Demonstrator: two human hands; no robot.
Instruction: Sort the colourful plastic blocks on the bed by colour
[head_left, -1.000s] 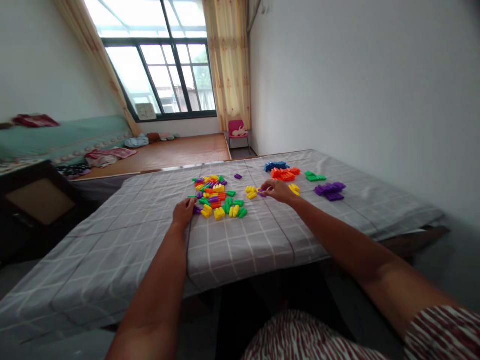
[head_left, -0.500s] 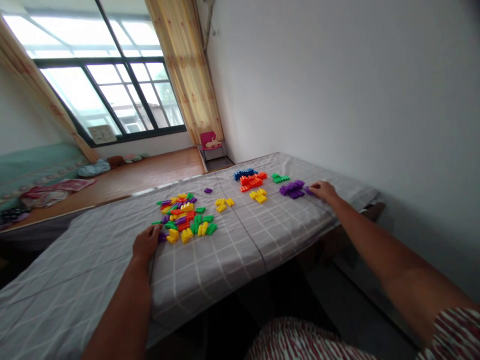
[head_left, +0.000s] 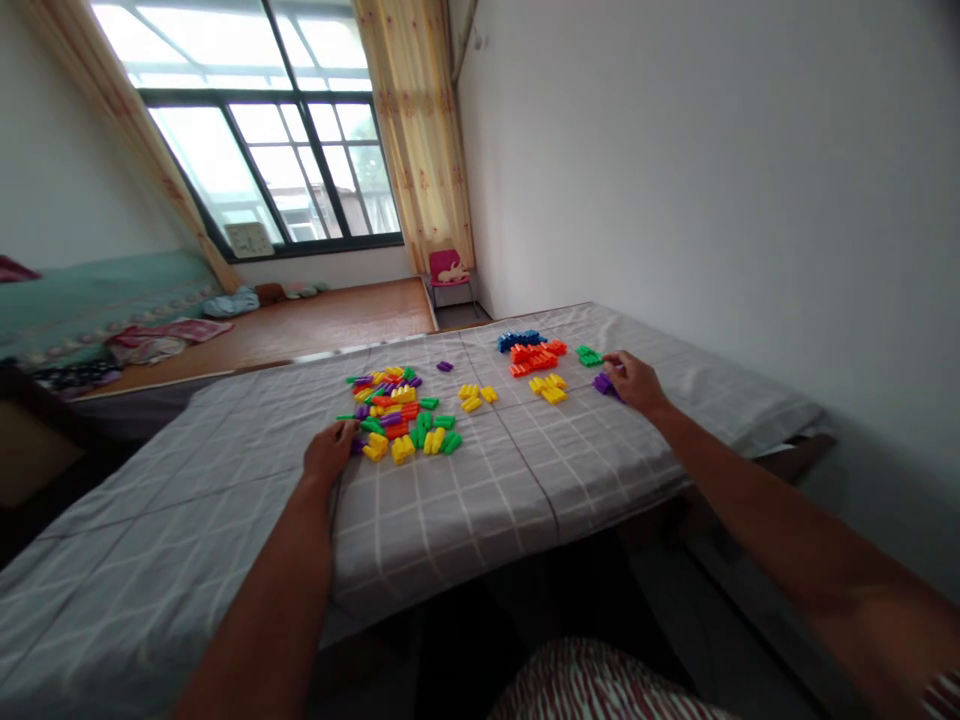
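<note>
My left hand (head_left: 328, 455) rests on the near left side of a mixed pile of plastic building blocks (head_left: 397, 408) in yellow, green, orange and purple. Its fingers are curled together at the pile's edge, and what they hold, if anything, is hidden. Over at the right, my right hand (head_left: 636, 382) is closed at a cluster of purple blocks (head_left: 603, 383), partly covering it. The fingers pinch at a purple block there, mostly hidden by the hand. Just beyond the fingertips lie green blocks (head_left: 589, 355).
Blue blocks (head_left: 519, 341) and orange blocks (head_left: 537, 357) form groups farther back. Two yellow groups (head_left: 548, 387) (head_left: 474, 396) and a lone purple block (head_left: 445, 366) lie between. A grey checked cloth (head_left: 465, 500) covers the surface, which meets a white wall (head_left: 675, 180) at right.
My right hand has shifted left and forward over the purple cluster, covering much of it. My left hand stays by the mixed pile. The view has turned slightly left.
</note>
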